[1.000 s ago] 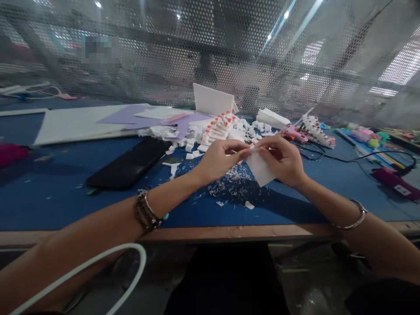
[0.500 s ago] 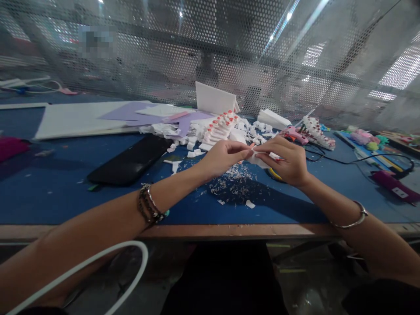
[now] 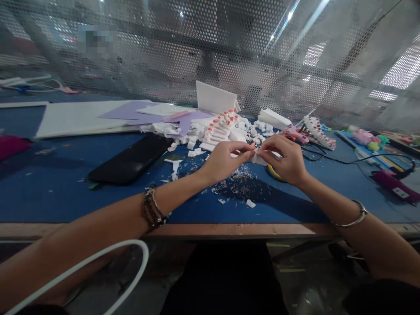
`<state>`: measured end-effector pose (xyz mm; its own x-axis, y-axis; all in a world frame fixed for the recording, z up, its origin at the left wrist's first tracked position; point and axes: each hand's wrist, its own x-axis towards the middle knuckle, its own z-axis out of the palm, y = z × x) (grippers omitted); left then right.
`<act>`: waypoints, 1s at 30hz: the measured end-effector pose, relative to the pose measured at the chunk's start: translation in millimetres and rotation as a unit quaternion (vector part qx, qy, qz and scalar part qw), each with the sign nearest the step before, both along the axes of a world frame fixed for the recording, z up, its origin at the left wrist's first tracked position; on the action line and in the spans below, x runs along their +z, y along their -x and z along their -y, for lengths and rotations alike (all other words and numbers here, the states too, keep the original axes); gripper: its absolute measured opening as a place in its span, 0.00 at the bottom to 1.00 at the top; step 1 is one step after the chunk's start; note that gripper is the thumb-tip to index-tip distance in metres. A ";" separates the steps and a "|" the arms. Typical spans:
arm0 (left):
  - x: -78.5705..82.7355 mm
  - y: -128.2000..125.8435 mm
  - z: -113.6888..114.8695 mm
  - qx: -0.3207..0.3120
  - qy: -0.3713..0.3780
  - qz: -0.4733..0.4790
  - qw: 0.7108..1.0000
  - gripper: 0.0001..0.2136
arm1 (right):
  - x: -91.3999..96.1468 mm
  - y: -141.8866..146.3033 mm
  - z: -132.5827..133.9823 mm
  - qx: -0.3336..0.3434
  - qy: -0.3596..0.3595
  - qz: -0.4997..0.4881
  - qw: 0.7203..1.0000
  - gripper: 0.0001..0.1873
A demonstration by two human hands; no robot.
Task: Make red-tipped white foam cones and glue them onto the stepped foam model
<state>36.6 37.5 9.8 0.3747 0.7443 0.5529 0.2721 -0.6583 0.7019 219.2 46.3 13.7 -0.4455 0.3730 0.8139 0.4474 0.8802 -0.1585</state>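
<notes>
Pinching a scrap of white paper (image 3: 258, 158) between both hands over the blue table (image 3: 197, 211)

The left hand (image 3: 223, 159) has its thumb and forefinger drawn together at the left edge of the paper. The right hand (image 3: 285, 159) meets it from the other side, thumb and fingertips closed on the same piece; its remaining fingers are curled. The two sets of fingertips are nearly touching. The paper is held raised above the tabletop, its full shape partly hidden by the fingers. A small orange tip shows by the left fingertips; whether it belongs to the paper cannot be told.

Directly below lie fine white shavings (image 3: 241, 180) and, nearer the table edge, a loose white chip (image 3: 250, 204). A yellow handle (image 3: 273, 173) shows beside the right hand, partly covered by it; the tool itself cannot be identified.

Behind the hands, a stack of red-tipped white pieces (image 3: 219, 126) sits among crumpled white scraps, with a white folded card (image 3: 215, 96) upright behind. A black slab (image 3: 131, 159) rests left of the hands. At right are a pink glue gun (image 3: 297, 134) and a purple box (image 3: 395, 186) bearing a pale label.
</notes>
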 end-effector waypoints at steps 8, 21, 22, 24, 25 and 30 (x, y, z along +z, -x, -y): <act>-3.6 -1.2 3.9 0.044 -0.086 -0.014 0.995 0.11 | -1.7 2.7 2.3 -0.010 0.073 -0.038 0.997 0.06; -3.6 0.7 -4.2 -0.001 0.025 0.037 0.999 0.13 | -3.5 3.1 -3.7 0.049 0.211 -0.129 0.968 0.07; -3.7 0.8 -4.4 -0.007 0.035 0.041 0.999 0.14 | -3.3 3.6 -3.4 0.052 0.222 -0.134 0.964 0.07; -3.5 0.7 -3.8 -0.009 0.048 0.038 0.998 0.13 | -3.6 4.2 -3.6 0.056 0.235 -0.135 0.961 0.07; -3.5 0.5 -3.2 -0.008 0.047 0.034 0.998 0.13 | -4.3 4.3 -4.1 0.054 0.237 -0.133 0.961 0.07; -6.9 -2.5 -0.4 0.004 0.001 0.039 0.999 0.11 | -10.1 3.7 -7.9 0.034 0.204 -0.123 0.971 0.08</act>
<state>39.2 37.9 2.9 0.3257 0.7484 0.5777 0.2218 -0.6545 0.7228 215.5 54.1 3.6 -0.2913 0.6628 0.6898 0.2960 0.7482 -0.5938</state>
